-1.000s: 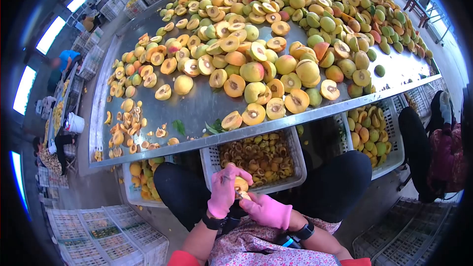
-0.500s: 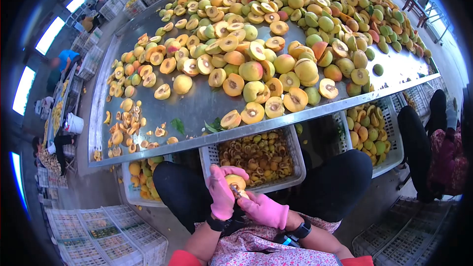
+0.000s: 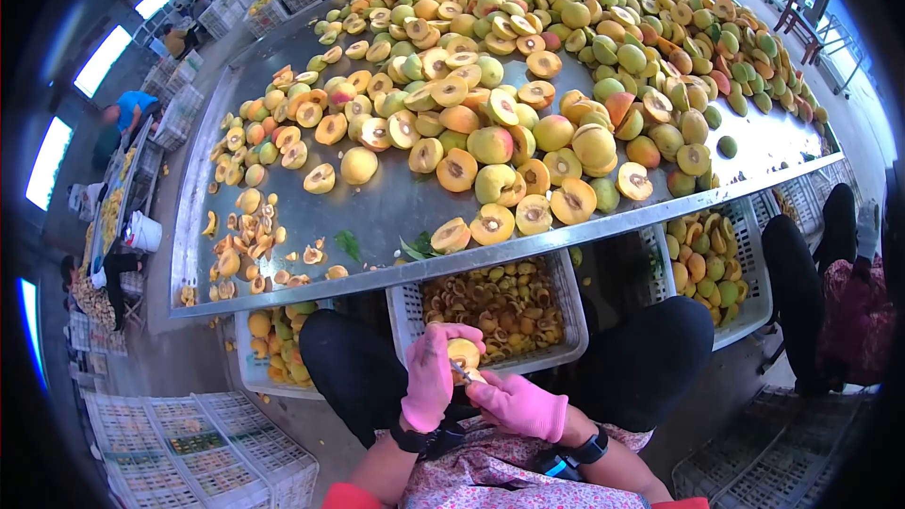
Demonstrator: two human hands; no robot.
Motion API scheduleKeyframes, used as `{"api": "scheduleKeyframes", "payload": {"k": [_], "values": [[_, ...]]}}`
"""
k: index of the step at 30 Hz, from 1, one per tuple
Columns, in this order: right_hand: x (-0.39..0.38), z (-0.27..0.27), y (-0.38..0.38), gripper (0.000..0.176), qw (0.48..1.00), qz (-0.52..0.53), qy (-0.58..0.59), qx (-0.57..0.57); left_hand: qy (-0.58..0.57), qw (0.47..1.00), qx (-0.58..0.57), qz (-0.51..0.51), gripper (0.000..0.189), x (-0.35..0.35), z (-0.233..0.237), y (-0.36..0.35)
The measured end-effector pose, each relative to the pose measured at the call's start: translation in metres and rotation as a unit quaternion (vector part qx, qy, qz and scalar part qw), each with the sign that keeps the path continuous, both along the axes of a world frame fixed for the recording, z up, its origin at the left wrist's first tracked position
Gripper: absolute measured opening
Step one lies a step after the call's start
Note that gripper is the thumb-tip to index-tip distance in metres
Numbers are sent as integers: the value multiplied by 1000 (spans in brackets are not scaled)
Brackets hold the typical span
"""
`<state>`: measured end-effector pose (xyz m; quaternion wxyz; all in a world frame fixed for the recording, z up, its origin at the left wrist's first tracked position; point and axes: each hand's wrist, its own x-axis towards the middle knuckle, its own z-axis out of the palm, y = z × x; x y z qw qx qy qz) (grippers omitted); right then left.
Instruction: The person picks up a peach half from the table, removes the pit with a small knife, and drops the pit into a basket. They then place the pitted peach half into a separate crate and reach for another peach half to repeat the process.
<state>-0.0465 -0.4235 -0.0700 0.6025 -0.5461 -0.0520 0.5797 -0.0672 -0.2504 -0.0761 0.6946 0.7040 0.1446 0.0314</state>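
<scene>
Left hand (image 3: 429, 379) grip holds a peach half (image 3: 464, 354); right hand (image 3: 520, 405) grip pinches a small tool (image 3: 459, 372)

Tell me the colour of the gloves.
Pink: left hand holding the peach, right hand holding the tool; head view.

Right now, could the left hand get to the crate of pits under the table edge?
Probably yes: the crate sits open just beyond the left hand, nothing between, though it holds a peach half.

The peach half (image 3: 463, 354) was yellow-orange, cut face up, held just in front of the crate (image 3: 403, 311); a small blade (image 3: 458, 372) touched its lower edge.
</scene>
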Motion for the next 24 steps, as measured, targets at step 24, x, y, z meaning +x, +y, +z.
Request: {"api": "scheduleKeyframes", "payload": {"k": [24], "values": [[-26,4,0,36,967,-71,140,199,-22,999,-42,-23,88,5,30,-10]]}}
